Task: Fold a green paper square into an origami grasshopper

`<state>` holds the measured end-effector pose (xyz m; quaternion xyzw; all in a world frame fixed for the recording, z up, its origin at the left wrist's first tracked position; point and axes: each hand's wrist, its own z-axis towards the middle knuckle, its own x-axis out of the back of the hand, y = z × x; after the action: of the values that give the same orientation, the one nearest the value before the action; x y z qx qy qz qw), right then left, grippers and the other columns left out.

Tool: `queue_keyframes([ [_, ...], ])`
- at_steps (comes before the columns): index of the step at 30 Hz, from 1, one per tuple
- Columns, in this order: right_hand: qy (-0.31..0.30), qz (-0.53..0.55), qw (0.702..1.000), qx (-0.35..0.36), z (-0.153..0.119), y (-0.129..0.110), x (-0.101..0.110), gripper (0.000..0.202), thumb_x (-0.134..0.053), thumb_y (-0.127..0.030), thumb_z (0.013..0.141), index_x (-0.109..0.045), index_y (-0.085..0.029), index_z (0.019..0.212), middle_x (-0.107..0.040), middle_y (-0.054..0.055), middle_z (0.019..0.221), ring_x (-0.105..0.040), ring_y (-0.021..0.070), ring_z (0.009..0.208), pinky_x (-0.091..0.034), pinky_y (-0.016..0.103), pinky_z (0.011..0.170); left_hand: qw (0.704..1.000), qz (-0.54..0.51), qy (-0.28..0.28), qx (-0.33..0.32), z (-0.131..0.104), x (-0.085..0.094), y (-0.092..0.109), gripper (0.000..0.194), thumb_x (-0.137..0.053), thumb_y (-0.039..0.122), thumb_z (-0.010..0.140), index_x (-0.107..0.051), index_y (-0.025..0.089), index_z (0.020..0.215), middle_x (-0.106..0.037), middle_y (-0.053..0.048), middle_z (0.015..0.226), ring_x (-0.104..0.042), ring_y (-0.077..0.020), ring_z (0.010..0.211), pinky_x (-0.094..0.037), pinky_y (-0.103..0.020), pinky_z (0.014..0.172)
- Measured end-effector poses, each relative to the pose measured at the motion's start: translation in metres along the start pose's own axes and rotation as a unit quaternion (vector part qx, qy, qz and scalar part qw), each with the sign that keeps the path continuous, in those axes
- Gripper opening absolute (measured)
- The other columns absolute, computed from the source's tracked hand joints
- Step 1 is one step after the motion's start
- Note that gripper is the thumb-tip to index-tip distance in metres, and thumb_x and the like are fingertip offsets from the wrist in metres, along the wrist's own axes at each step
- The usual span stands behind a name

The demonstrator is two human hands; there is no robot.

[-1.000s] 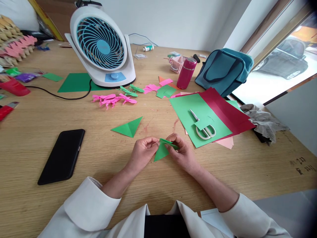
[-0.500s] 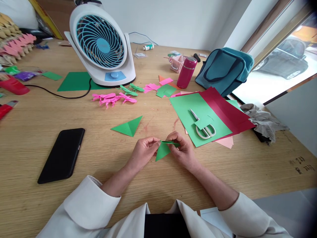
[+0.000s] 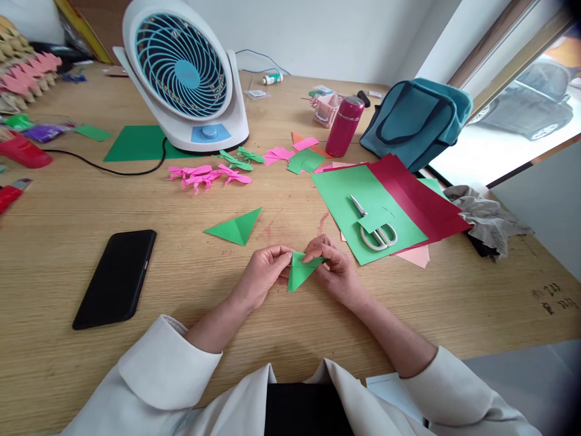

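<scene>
Between both hands is a folded piece of green paper (image 3: 299, 274), its point hanging down toward me. My left hand (image 3: 265, 274) pinches its left upper corner between thumb and fingers. At the other side, my right hand (image 3: 333, 271) grips the right part, with the index finger lying on the front face. A second folded green paper triangle (image 3: 236, 227) lies on the table just beyond my left hand. Some of my right fingers are hidden behind the paper.
Scissors (image 3: 379, 236) rest on green sheets (image 3: 336, 188) to the right, beside red sheets (image 3: 417, 200). A black phone (image 3: 115, 278) lies left. Farther back are pink paper figures (image 3: 204, 175), a fan (image 3: 186, 79), a pink bottle (image 3: 345, 127) and a teal bag (image 3: 415, 124).
The right index finger has come over the paper's front. Its upper flap, seen edge-on before, is now turned down, so a broader green face shows. Both hands remain in nearly the same place.
</scene>
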<state>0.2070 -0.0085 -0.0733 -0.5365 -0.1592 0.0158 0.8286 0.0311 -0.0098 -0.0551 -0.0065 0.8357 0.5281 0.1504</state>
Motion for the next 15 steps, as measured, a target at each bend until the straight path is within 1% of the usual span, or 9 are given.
queue_keyframes([
  [8,-0.004,-0.043,0.999,0.029,0.0009,0.0005,0.0035,0.025,-0.054,-0.012,0.09,-0.073,-0.028,0.092,-0.057,0.005,0.092,-0.056,0.0188,0.088,-0.048,0.036,0.078,0.998,-0.046,-0.022,0.02,-0.0006,0.001,-0.0002,0.037,-0.077,0.044,0.069,-0.067,0.016,0.09,-0.069,-0.001,0.072,-0.064,-0.0133,0.062,-0.053,-0.023,0.051],
  [12,0.001,-0.066,0.997,0.049,0.0017,0.0024,0.0052,0.027,-0.054,-0.011,0.089,-0.073,-0.029,0.092,-0.057,0.004,0.093,-0.056,0.0186,0.088,-0.047,0.036,0.077,0.997,-0.064,-0.042,0.016,-0.0021,0.0011,0.0003,0.037,-0.077,0.042,0.071,-0.067,0.015,0.094,-0.068,-0.001,0.073,-0.063,-0.0126,0.062,-0.051,-0.021,0.049],
  [15,0.003,-0.084,0.995,0.059,0.002,0.0038,0.0061,0.026,-0.054,-0.011,0.089,-0.073,-0.029,0.091,-0.057,0.004,0.093,-0.057,0.0187,0.088,-0.048,0.036,0.076,0.997,-0.065,-0.042,0.011,-0.0031,0.0007,0.0,0.039,-0.08,0.04,0.069,-0.067,0.016,0.096,-0.068,0.0,0.074,-0.064,-0.0125,0.064,-0.052,-0.022,0.051],
])
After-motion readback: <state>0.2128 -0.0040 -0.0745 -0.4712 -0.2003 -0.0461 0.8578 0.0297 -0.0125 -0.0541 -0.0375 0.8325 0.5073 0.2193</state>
